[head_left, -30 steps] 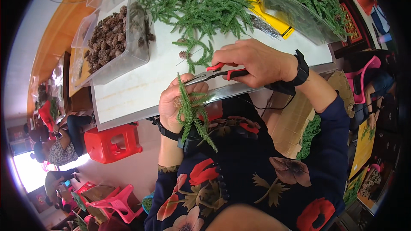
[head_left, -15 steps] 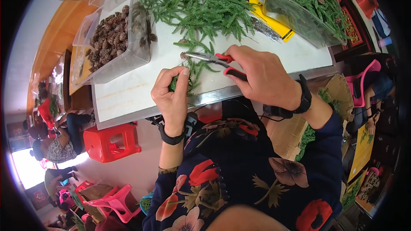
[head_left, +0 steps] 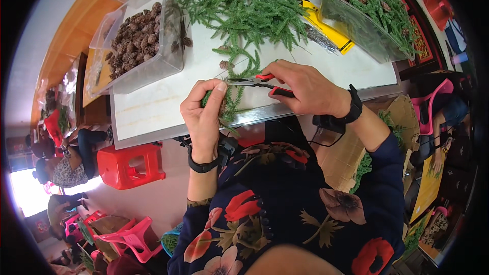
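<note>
**Sprig and pliers at the desk's near edge**

I saw the left hand [head_left: 204, 114] closed in a narrow grip on a green sprig [head_left: 228, 106], thumb tip up, holding it just over the near edge of the desk [head_left: 153, 109]. The sprig's lower needles hung past that edge, toward my lap. The right hand [head_left: 305, 89] was wrapped tight around the red-and-black handles of the pliers [head_left: 260, 81]. The tool lay nearly level, its tips pointing left and meeting the sprig just beside the left thumb. I could not tell whether the tips were shut on the stem.

Open room was thin. A bare strip of white desk ran to the left of the hands, below the clear bin [head_left: 140, 35] of brown cones, which sat well apart from the left hand toward the far left corner. Straight ahead, the loose pile [head_left: 244, 0] of green cuttings reached down to near the pliers' tips, with a lone cone [head_left: 223, 64] between. A yellow packet [head_left: 326, 28] lay beyond the right hand, and a second clear bin [head_left: 367, 15] of greenery filled the far right corner. Bare desk lay to the right of the right wrist, up to the right edge.

Below the desk's left end a red stool [head_left: 130, 165] stood on the floor.
</note>
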The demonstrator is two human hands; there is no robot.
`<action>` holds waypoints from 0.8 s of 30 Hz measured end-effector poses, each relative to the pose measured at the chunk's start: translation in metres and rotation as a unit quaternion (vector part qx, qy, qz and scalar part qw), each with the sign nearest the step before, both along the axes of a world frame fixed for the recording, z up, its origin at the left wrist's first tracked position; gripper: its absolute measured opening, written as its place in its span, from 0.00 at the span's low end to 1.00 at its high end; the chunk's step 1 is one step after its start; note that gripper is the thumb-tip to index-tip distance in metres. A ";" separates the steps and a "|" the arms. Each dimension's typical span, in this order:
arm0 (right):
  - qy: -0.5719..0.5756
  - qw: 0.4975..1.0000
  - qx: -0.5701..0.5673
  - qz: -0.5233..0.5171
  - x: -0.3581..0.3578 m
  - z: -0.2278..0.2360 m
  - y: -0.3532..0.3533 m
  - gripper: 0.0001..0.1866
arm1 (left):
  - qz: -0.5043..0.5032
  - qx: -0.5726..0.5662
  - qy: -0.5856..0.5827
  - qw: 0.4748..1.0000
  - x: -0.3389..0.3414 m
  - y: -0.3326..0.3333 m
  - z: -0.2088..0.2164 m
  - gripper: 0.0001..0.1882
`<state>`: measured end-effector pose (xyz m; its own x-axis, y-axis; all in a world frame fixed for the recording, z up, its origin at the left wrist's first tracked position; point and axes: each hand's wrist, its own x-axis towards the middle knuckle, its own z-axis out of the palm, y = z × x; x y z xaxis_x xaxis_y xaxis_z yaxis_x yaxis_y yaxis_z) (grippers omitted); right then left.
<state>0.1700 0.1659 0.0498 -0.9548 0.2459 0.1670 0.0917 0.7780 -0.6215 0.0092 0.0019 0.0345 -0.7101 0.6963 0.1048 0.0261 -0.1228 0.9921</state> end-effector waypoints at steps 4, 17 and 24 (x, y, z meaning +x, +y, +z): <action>0.028 0.998 -0.018 0.048 -0.005 -0.006 0.009 0.19 | -0.036 0.013 0.008 0.999 -0.001 0.001 -0.005 0.02; 0.056 0.983 -0.041 0.171 -0.023 -0.006 0.032 0.21 | -0.284 0.103 -0.444 0.844 -0.014 -0.005 -0.025 0.09; 0.071 0.982 -0.032 0.175 -0.023 -0.008 0.032 0.19 | -0.233 0.050 -0.477 0.846 -0.006 -0.006 -0.012 0.10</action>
